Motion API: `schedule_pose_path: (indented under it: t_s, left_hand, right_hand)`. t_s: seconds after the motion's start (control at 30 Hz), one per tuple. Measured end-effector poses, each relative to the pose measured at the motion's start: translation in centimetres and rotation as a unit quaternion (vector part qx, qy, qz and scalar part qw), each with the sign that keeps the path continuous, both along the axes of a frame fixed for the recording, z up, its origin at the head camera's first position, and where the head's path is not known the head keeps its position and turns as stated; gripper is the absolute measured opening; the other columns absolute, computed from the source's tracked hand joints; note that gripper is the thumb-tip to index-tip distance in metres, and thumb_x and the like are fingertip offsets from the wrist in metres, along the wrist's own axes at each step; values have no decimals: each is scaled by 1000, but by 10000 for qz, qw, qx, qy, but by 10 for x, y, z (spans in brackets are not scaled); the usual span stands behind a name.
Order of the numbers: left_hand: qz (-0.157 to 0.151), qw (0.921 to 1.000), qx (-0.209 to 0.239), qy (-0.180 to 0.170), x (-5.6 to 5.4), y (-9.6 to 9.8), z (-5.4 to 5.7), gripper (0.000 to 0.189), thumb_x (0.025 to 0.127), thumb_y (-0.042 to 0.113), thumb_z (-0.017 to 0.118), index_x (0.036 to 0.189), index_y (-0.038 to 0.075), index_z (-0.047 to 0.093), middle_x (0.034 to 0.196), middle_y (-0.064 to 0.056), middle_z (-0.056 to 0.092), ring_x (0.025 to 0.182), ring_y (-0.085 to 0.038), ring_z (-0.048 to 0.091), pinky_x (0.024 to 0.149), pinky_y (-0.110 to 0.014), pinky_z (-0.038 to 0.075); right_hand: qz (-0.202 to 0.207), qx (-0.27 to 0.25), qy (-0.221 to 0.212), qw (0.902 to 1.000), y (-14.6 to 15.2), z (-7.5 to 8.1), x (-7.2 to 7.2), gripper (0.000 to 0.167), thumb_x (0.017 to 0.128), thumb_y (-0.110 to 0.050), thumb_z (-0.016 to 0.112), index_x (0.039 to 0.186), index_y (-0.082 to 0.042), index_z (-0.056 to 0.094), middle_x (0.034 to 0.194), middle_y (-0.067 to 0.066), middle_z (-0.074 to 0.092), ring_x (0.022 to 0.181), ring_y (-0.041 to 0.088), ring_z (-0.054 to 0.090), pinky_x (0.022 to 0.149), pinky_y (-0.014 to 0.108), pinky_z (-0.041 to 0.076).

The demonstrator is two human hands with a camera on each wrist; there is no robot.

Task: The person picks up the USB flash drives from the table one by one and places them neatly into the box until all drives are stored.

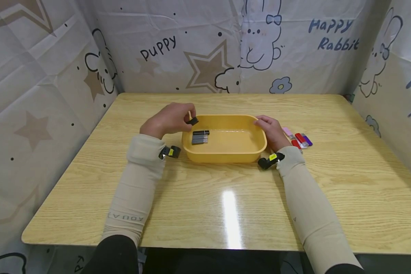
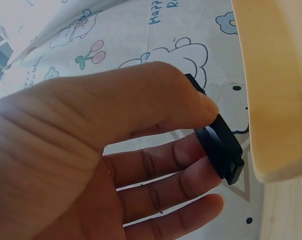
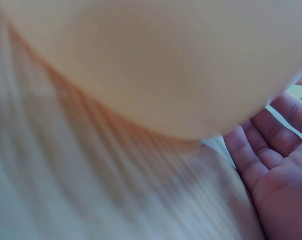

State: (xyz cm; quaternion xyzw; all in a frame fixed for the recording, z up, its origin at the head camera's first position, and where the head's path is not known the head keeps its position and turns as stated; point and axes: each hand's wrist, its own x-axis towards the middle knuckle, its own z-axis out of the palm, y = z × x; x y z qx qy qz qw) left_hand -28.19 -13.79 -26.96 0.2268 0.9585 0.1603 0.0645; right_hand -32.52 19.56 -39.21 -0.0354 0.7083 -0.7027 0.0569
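Between the thumb and fingers of my left hand (image 1: 168,120) is a small flat black piece (image 2: 221,142) with a notched end. The head view places it at the left rim of a yellow plastic basin (image 1: 226,158). Inside the basin, near its left end, lie a black stick-like piece (image 1: 201,132) and grey pieces (image 1: 199,139) with clear ends, side by side. My right hand (image 1: 274,131) holds the basin's right rim, fingers against the outer wall (image 3: 156,100). What exactly the small pieces are cannot be told.
Just right of my right hand, several small red, pink, white and purple pieces (image 1: 300,140) lie on the wooden table (image 1: 191,213), partly hidden by the wrist. Printed fabric walls (image 1: 198,45) enclose the table's back and sides.
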Motion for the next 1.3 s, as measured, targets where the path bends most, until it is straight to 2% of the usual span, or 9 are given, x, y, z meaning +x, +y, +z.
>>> schedule_pose_path:
  t_s: [0.33,0.5,0.83,1.3]
  left_hand:
    - [-219,9997,97,-45,1,6,-1,30,86,13,69,112,12,56,106,-10,61,95,-24,54,84,-38,47]
    - [-290,9994,163,-102,0,10,-3,30,85,10,68,113,10,57,106,-10,62,95,-25,55,83,-38,48]
    - [-429,9989,-11,-167,-4,15,-10,30,86,10,66,115,11,58,104,-9,62,91,-24,54,80,-36,47]
    - [-342,9991,-192,-169,-6,18,-14,30,87,10,67,115,10,58,101,-9,61,90,-24,54,80,-35,47]
  right_hand:
    - [16,27,-34,10000,0,1,1,28,94,-19,56,117,-4,61,109,8,62,89,16,61,74,24,54]
    - [17,84,-8,10000,0,3,3,31,94,-20,56,119,-2,60,111,9,61,90,17,61,75,23,53]
    - [72,105,-4,9999,0,4,4,31,95,-21,55,120,-3,59,112,8,61,92,17,61,76,24,53]
    - [-18,56,-30,10000,-1,2,2,29,95,-20,56,118,-4,61,110,8,62,90,18,61,74,24,54]
